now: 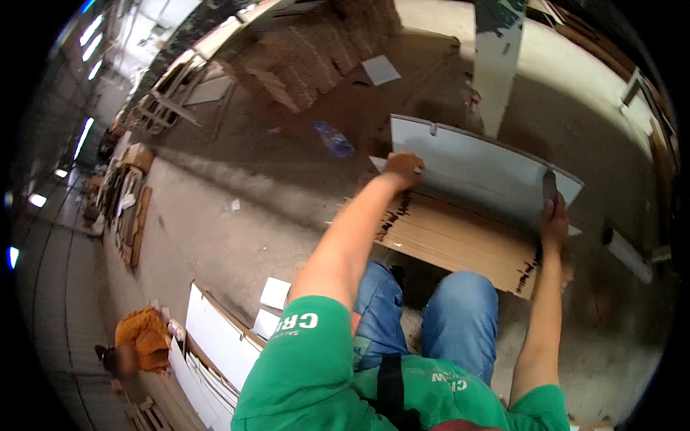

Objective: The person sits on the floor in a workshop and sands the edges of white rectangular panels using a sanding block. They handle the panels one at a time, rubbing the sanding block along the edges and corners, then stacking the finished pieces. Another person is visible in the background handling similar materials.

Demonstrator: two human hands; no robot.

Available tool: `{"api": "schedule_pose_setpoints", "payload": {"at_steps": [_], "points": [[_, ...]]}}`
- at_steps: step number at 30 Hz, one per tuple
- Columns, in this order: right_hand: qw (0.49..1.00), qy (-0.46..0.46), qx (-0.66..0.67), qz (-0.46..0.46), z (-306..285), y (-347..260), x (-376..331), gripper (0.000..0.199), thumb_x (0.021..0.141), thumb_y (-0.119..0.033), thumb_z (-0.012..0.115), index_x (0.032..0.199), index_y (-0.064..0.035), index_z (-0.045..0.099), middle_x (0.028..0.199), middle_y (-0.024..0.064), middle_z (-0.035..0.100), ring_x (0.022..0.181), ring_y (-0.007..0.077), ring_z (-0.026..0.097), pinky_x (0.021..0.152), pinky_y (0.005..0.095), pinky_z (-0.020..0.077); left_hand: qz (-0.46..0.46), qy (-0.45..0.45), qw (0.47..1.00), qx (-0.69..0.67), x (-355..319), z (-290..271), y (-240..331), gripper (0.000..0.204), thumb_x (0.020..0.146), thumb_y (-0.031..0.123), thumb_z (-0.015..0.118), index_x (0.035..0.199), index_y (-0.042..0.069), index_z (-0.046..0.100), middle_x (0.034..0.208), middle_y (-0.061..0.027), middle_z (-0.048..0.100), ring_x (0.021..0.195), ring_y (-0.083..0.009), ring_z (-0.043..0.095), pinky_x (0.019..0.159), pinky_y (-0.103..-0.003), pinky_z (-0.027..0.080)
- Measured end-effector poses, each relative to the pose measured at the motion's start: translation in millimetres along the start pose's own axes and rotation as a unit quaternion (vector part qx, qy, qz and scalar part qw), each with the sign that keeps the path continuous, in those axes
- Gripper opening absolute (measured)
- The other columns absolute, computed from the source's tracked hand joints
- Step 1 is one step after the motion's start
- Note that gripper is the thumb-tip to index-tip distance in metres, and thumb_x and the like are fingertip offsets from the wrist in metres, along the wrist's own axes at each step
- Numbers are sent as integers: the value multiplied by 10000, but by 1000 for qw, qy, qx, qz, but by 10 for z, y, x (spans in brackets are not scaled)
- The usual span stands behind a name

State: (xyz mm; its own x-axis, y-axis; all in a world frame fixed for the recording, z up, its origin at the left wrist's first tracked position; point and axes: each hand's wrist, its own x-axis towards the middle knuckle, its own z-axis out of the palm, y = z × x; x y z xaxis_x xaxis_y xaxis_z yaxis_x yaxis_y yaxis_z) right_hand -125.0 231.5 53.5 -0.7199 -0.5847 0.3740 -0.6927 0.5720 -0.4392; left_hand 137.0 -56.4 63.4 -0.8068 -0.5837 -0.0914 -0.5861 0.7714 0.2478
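Hands (402,170) (553,219) grip white panel (474,169) | fingertips hidden behind its edges

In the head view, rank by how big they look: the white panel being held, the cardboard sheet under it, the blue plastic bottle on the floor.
1. White panel and cardboard sheet: they look alike, and the panel hides part of the sheet.
2. Blue plastic bottle, smallest, though it lies farther away.

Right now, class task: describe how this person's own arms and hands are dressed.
Both arms emerge from short green sleeves bearing white lettering. Forearms are bare. The left hand and right hand show no gloves; no watch or band is visible.
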Motion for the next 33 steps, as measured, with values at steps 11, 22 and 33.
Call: {"api": "schedule_pose_setpoints", "payload": {"at_steps": [11, 22, 33], "points": [[994, 82, -4, -71, 166, 184, 35, 477, 901, -421, 307, 1257, -113, 389, 1033, 202, 562, 829, 314, 599, 664, 366, 473, -13, -13, 998, -57, 17, -158, -158, 159, 739, 239, 609, 847, 129, 650, 890, -84, 610, 884, -238, 554, 825, -364, 392], [984, -15, 168, 59, 33, 153, -15, 463, 915, -344, 355, 1272, -49, 351, 1055, 189, 556, 906, 286, 569, 744, 367, 449, -34, -66, 997, 28, -154, -132, 96, 308, 786, 306, 572, 1034, 124, 569, 1063, -94, 554, 1040, -252, 488, 952, -455, 267], [996, 71, 32, -47, -356, 431, -132, 388, 917, -232, 380, 1230, -3, 388, 1224, 175, 446, 1112, 265, 447, 901, 336, 356, -60, -99, 990, 81, -45, -48, 176, 286, 762, 134, 566, 1048, 131, 579, 1110, -78, 547, 1077, -242, 481, 941, -443, 292]]}}
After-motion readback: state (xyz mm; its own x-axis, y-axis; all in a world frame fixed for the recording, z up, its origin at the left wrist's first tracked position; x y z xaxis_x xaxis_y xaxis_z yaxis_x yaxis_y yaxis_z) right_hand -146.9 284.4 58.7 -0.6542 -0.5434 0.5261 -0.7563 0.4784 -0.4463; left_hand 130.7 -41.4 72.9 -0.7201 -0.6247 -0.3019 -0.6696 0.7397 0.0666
